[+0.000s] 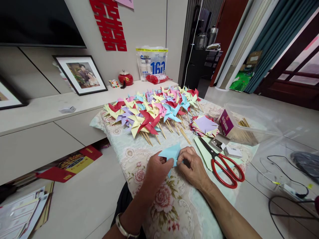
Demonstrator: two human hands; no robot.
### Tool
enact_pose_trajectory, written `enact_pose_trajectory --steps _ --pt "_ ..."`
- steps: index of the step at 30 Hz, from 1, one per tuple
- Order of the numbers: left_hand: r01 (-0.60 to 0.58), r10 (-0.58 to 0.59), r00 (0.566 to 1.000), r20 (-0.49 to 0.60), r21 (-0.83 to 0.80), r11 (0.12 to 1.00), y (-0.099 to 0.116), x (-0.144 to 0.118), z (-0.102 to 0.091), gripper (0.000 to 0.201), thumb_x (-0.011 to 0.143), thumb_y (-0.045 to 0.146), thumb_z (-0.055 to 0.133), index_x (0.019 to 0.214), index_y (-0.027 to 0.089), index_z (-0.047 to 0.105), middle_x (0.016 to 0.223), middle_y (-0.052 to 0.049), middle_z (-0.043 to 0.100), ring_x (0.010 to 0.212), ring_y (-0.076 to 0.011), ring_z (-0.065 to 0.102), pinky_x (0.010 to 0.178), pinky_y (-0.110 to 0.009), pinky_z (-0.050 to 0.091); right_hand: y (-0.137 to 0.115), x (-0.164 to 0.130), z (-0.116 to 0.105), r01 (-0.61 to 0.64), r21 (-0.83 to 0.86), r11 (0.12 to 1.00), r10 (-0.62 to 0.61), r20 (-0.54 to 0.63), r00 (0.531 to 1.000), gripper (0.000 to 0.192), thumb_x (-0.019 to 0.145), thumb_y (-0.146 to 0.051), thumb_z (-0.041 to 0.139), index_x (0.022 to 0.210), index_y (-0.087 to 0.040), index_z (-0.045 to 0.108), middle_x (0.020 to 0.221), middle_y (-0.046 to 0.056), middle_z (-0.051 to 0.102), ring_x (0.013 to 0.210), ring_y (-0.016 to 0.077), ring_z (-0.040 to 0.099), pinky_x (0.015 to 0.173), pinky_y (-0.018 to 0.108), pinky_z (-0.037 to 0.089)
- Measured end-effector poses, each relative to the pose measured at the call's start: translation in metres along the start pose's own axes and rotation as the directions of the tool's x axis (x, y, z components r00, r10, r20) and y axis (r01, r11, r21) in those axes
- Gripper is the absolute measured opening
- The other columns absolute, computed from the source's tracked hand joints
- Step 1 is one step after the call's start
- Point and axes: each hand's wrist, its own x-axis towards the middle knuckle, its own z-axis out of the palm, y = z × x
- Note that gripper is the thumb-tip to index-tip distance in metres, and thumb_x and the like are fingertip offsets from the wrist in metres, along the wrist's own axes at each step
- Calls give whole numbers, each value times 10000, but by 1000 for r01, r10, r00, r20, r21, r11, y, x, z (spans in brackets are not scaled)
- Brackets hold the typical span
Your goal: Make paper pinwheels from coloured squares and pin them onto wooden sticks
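Note:
A blue paper piece (171,152), partly folded over, is held just above the flowered tablecloth. My left hand (159,169) grips it from the left, thumb on top. At its right edge my right hand (191,166) is closed, thumb and finger pinching the paper; anything smaller between those fingertips is hidden. Beyond my hands lies a large cluster of finished paper pinwheels (149,121) on wooden sticks. To the right are scissors (221,162) with red handles, a stack of cut paper squares (204,125) and a small open box (219,142) of metal fasteners.
A clear plastic tub (251,129) with wooden sticks stands at the table's right. Beside it is a small white box (233,152). Behind, a white cabinet (84,111) carries a framed photo (81,74) and a red pot (126,78). Cables (286,176) lie on the floor at right.

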Motion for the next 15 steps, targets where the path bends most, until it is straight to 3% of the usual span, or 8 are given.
enact_pose_trajectory --steps 11,15 --pt "-7 7 1000 -17 8 1000 3 -1 2 103 602 239 627 617 191 537 521 59 494 522 -115 436 535 -227 370 2 0 1 9 16 1000 -9 3 1000 142 815 -132 557 703 -217 579 822 31 594 839 219 542 813 404 403" --pt "5 -4 1000 -10 66 998 7 -2 0 153 612 231 611 563 203 469 504 72 424 509 -95 361 498 -218 305 -1 0 -1 9 54 998 -9 -1 1000 122 810 -148 573 711 -214 598 828 34 600 844 221 546 808 400 406"
